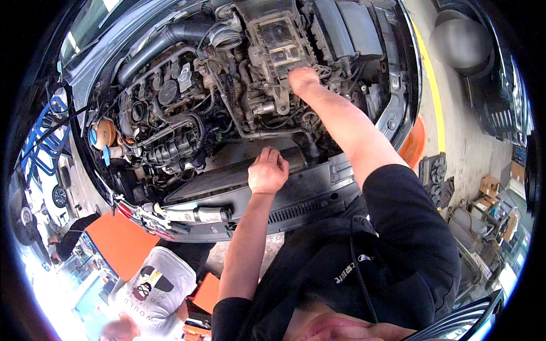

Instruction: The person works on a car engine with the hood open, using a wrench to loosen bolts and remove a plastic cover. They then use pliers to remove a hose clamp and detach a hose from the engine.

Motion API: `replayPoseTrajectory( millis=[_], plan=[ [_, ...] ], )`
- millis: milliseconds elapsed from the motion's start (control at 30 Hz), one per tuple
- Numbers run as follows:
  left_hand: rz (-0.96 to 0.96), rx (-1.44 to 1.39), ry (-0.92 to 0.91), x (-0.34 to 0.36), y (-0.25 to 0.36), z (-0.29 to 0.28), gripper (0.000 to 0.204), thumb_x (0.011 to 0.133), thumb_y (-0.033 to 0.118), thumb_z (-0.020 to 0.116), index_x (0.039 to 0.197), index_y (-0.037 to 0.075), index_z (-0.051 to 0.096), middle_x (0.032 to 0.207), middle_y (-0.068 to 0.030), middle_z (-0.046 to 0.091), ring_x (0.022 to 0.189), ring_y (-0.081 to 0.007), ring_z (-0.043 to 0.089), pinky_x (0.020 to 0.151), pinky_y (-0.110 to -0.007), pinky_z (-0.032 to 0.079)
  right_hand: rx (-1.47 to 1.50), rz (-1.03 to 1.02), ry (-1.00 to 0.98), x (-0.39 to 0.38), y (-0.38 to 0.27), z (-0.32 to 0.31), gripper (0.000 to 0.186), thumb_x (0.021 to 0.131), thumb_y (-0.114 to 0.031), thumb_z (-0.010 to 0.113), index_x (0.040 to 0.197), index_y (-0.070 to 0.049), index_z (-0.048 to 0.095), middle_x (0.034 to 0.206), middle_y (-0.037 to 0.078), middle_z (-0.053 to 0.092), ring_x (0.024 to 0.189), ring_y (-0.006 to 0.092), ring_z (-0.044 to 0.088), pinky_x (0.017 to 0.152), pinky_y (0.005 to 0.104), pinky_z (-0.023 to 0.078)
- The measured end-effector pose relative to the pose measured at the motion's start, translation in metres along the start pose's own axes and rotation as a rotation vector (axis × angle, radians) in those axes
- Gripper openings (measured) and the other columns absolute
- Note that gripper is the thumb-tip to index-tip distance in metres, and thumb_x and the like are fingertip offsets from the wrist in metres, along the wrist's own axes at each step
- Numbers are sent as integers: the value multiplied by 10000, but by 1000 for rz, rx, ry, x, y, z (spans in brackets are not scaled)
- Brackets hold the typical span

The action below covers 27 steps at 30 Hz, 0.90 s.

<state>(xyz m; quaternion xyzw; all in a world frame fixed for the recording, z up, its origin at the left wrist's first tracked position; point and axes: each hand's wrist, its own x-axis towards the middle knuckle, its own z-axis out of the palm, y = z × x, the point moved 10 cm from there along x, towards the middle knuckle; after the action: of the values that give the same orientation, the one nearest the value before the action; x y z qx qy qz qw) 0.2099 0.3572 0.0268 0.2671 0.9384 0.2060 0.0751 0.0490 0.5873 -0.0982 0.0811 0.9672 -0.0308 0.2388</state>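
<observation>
I lean over the engine bay of a car with its hood up. My right hand [303,80] reaches in deep and is closed at the near edge of a dirty metal battery tray [280,37]; whatever its fingers grip is hidden. Nearer to me, my left hand [268,171] is curled closed above the radiator [227,177], just behind the front panel [296,207]. What it holds, if anything, does not show. A black hose [310,145] runs down to the right of it. The engine [168,94] lies to the left, under a thick black intake pipe [162,48].
A cylindrical work light [196,214] and tools lie on the front panel, at left. Below it are an orange cart top [122,241] and a person in a white T-shirt [159,284]. Another car [489,74] stands at right, with a fan assembly [435,173] on the floor.
</observation>
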Motion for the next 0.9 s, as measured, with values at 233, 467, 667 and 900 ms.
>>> replayPoseTrajectory(
  millis=[233,467,667,900],
  plan=[
    [-1,13,-38,0,-3,2,108,875,167,634,942,89,666,1040,-90,678,856,-332,707,699,-452,598,23,-45,45,-11,-7,-9,233,918,-132,618,1056,-108,805,1149,121,769,1107,281,733,909,404,597],
    [40,12,21,3,5,-4,110,859,176,641,921,86,646,1046,-98,685,852,-330,713,691,-444,604,-34,-94,61,-4,-12,5,225,930,-119,623,1047,-131,815,1170,73,773,1103,252,734,870,394,600],
    [39,29,2,1,7,-6,142,890,181,628,979,78,669,1109,-116,694,904,-349,710,728,-466,599,-90,-140,-7,-10,-17,1,206,869,-73,690,1023,-135,813,1130,80,780,1065,239,741,856,389,608],
    [44,-12,21,2,9,-6,108,865,160,636,934,78,650,1059,-107,682,899,-342,709,717,-465,598,-133,-156,86,-6,-15,2,242,889,-135,601,1007,-113,812,1061,97,790,1029,268,754,847,413,602]
  ],
)
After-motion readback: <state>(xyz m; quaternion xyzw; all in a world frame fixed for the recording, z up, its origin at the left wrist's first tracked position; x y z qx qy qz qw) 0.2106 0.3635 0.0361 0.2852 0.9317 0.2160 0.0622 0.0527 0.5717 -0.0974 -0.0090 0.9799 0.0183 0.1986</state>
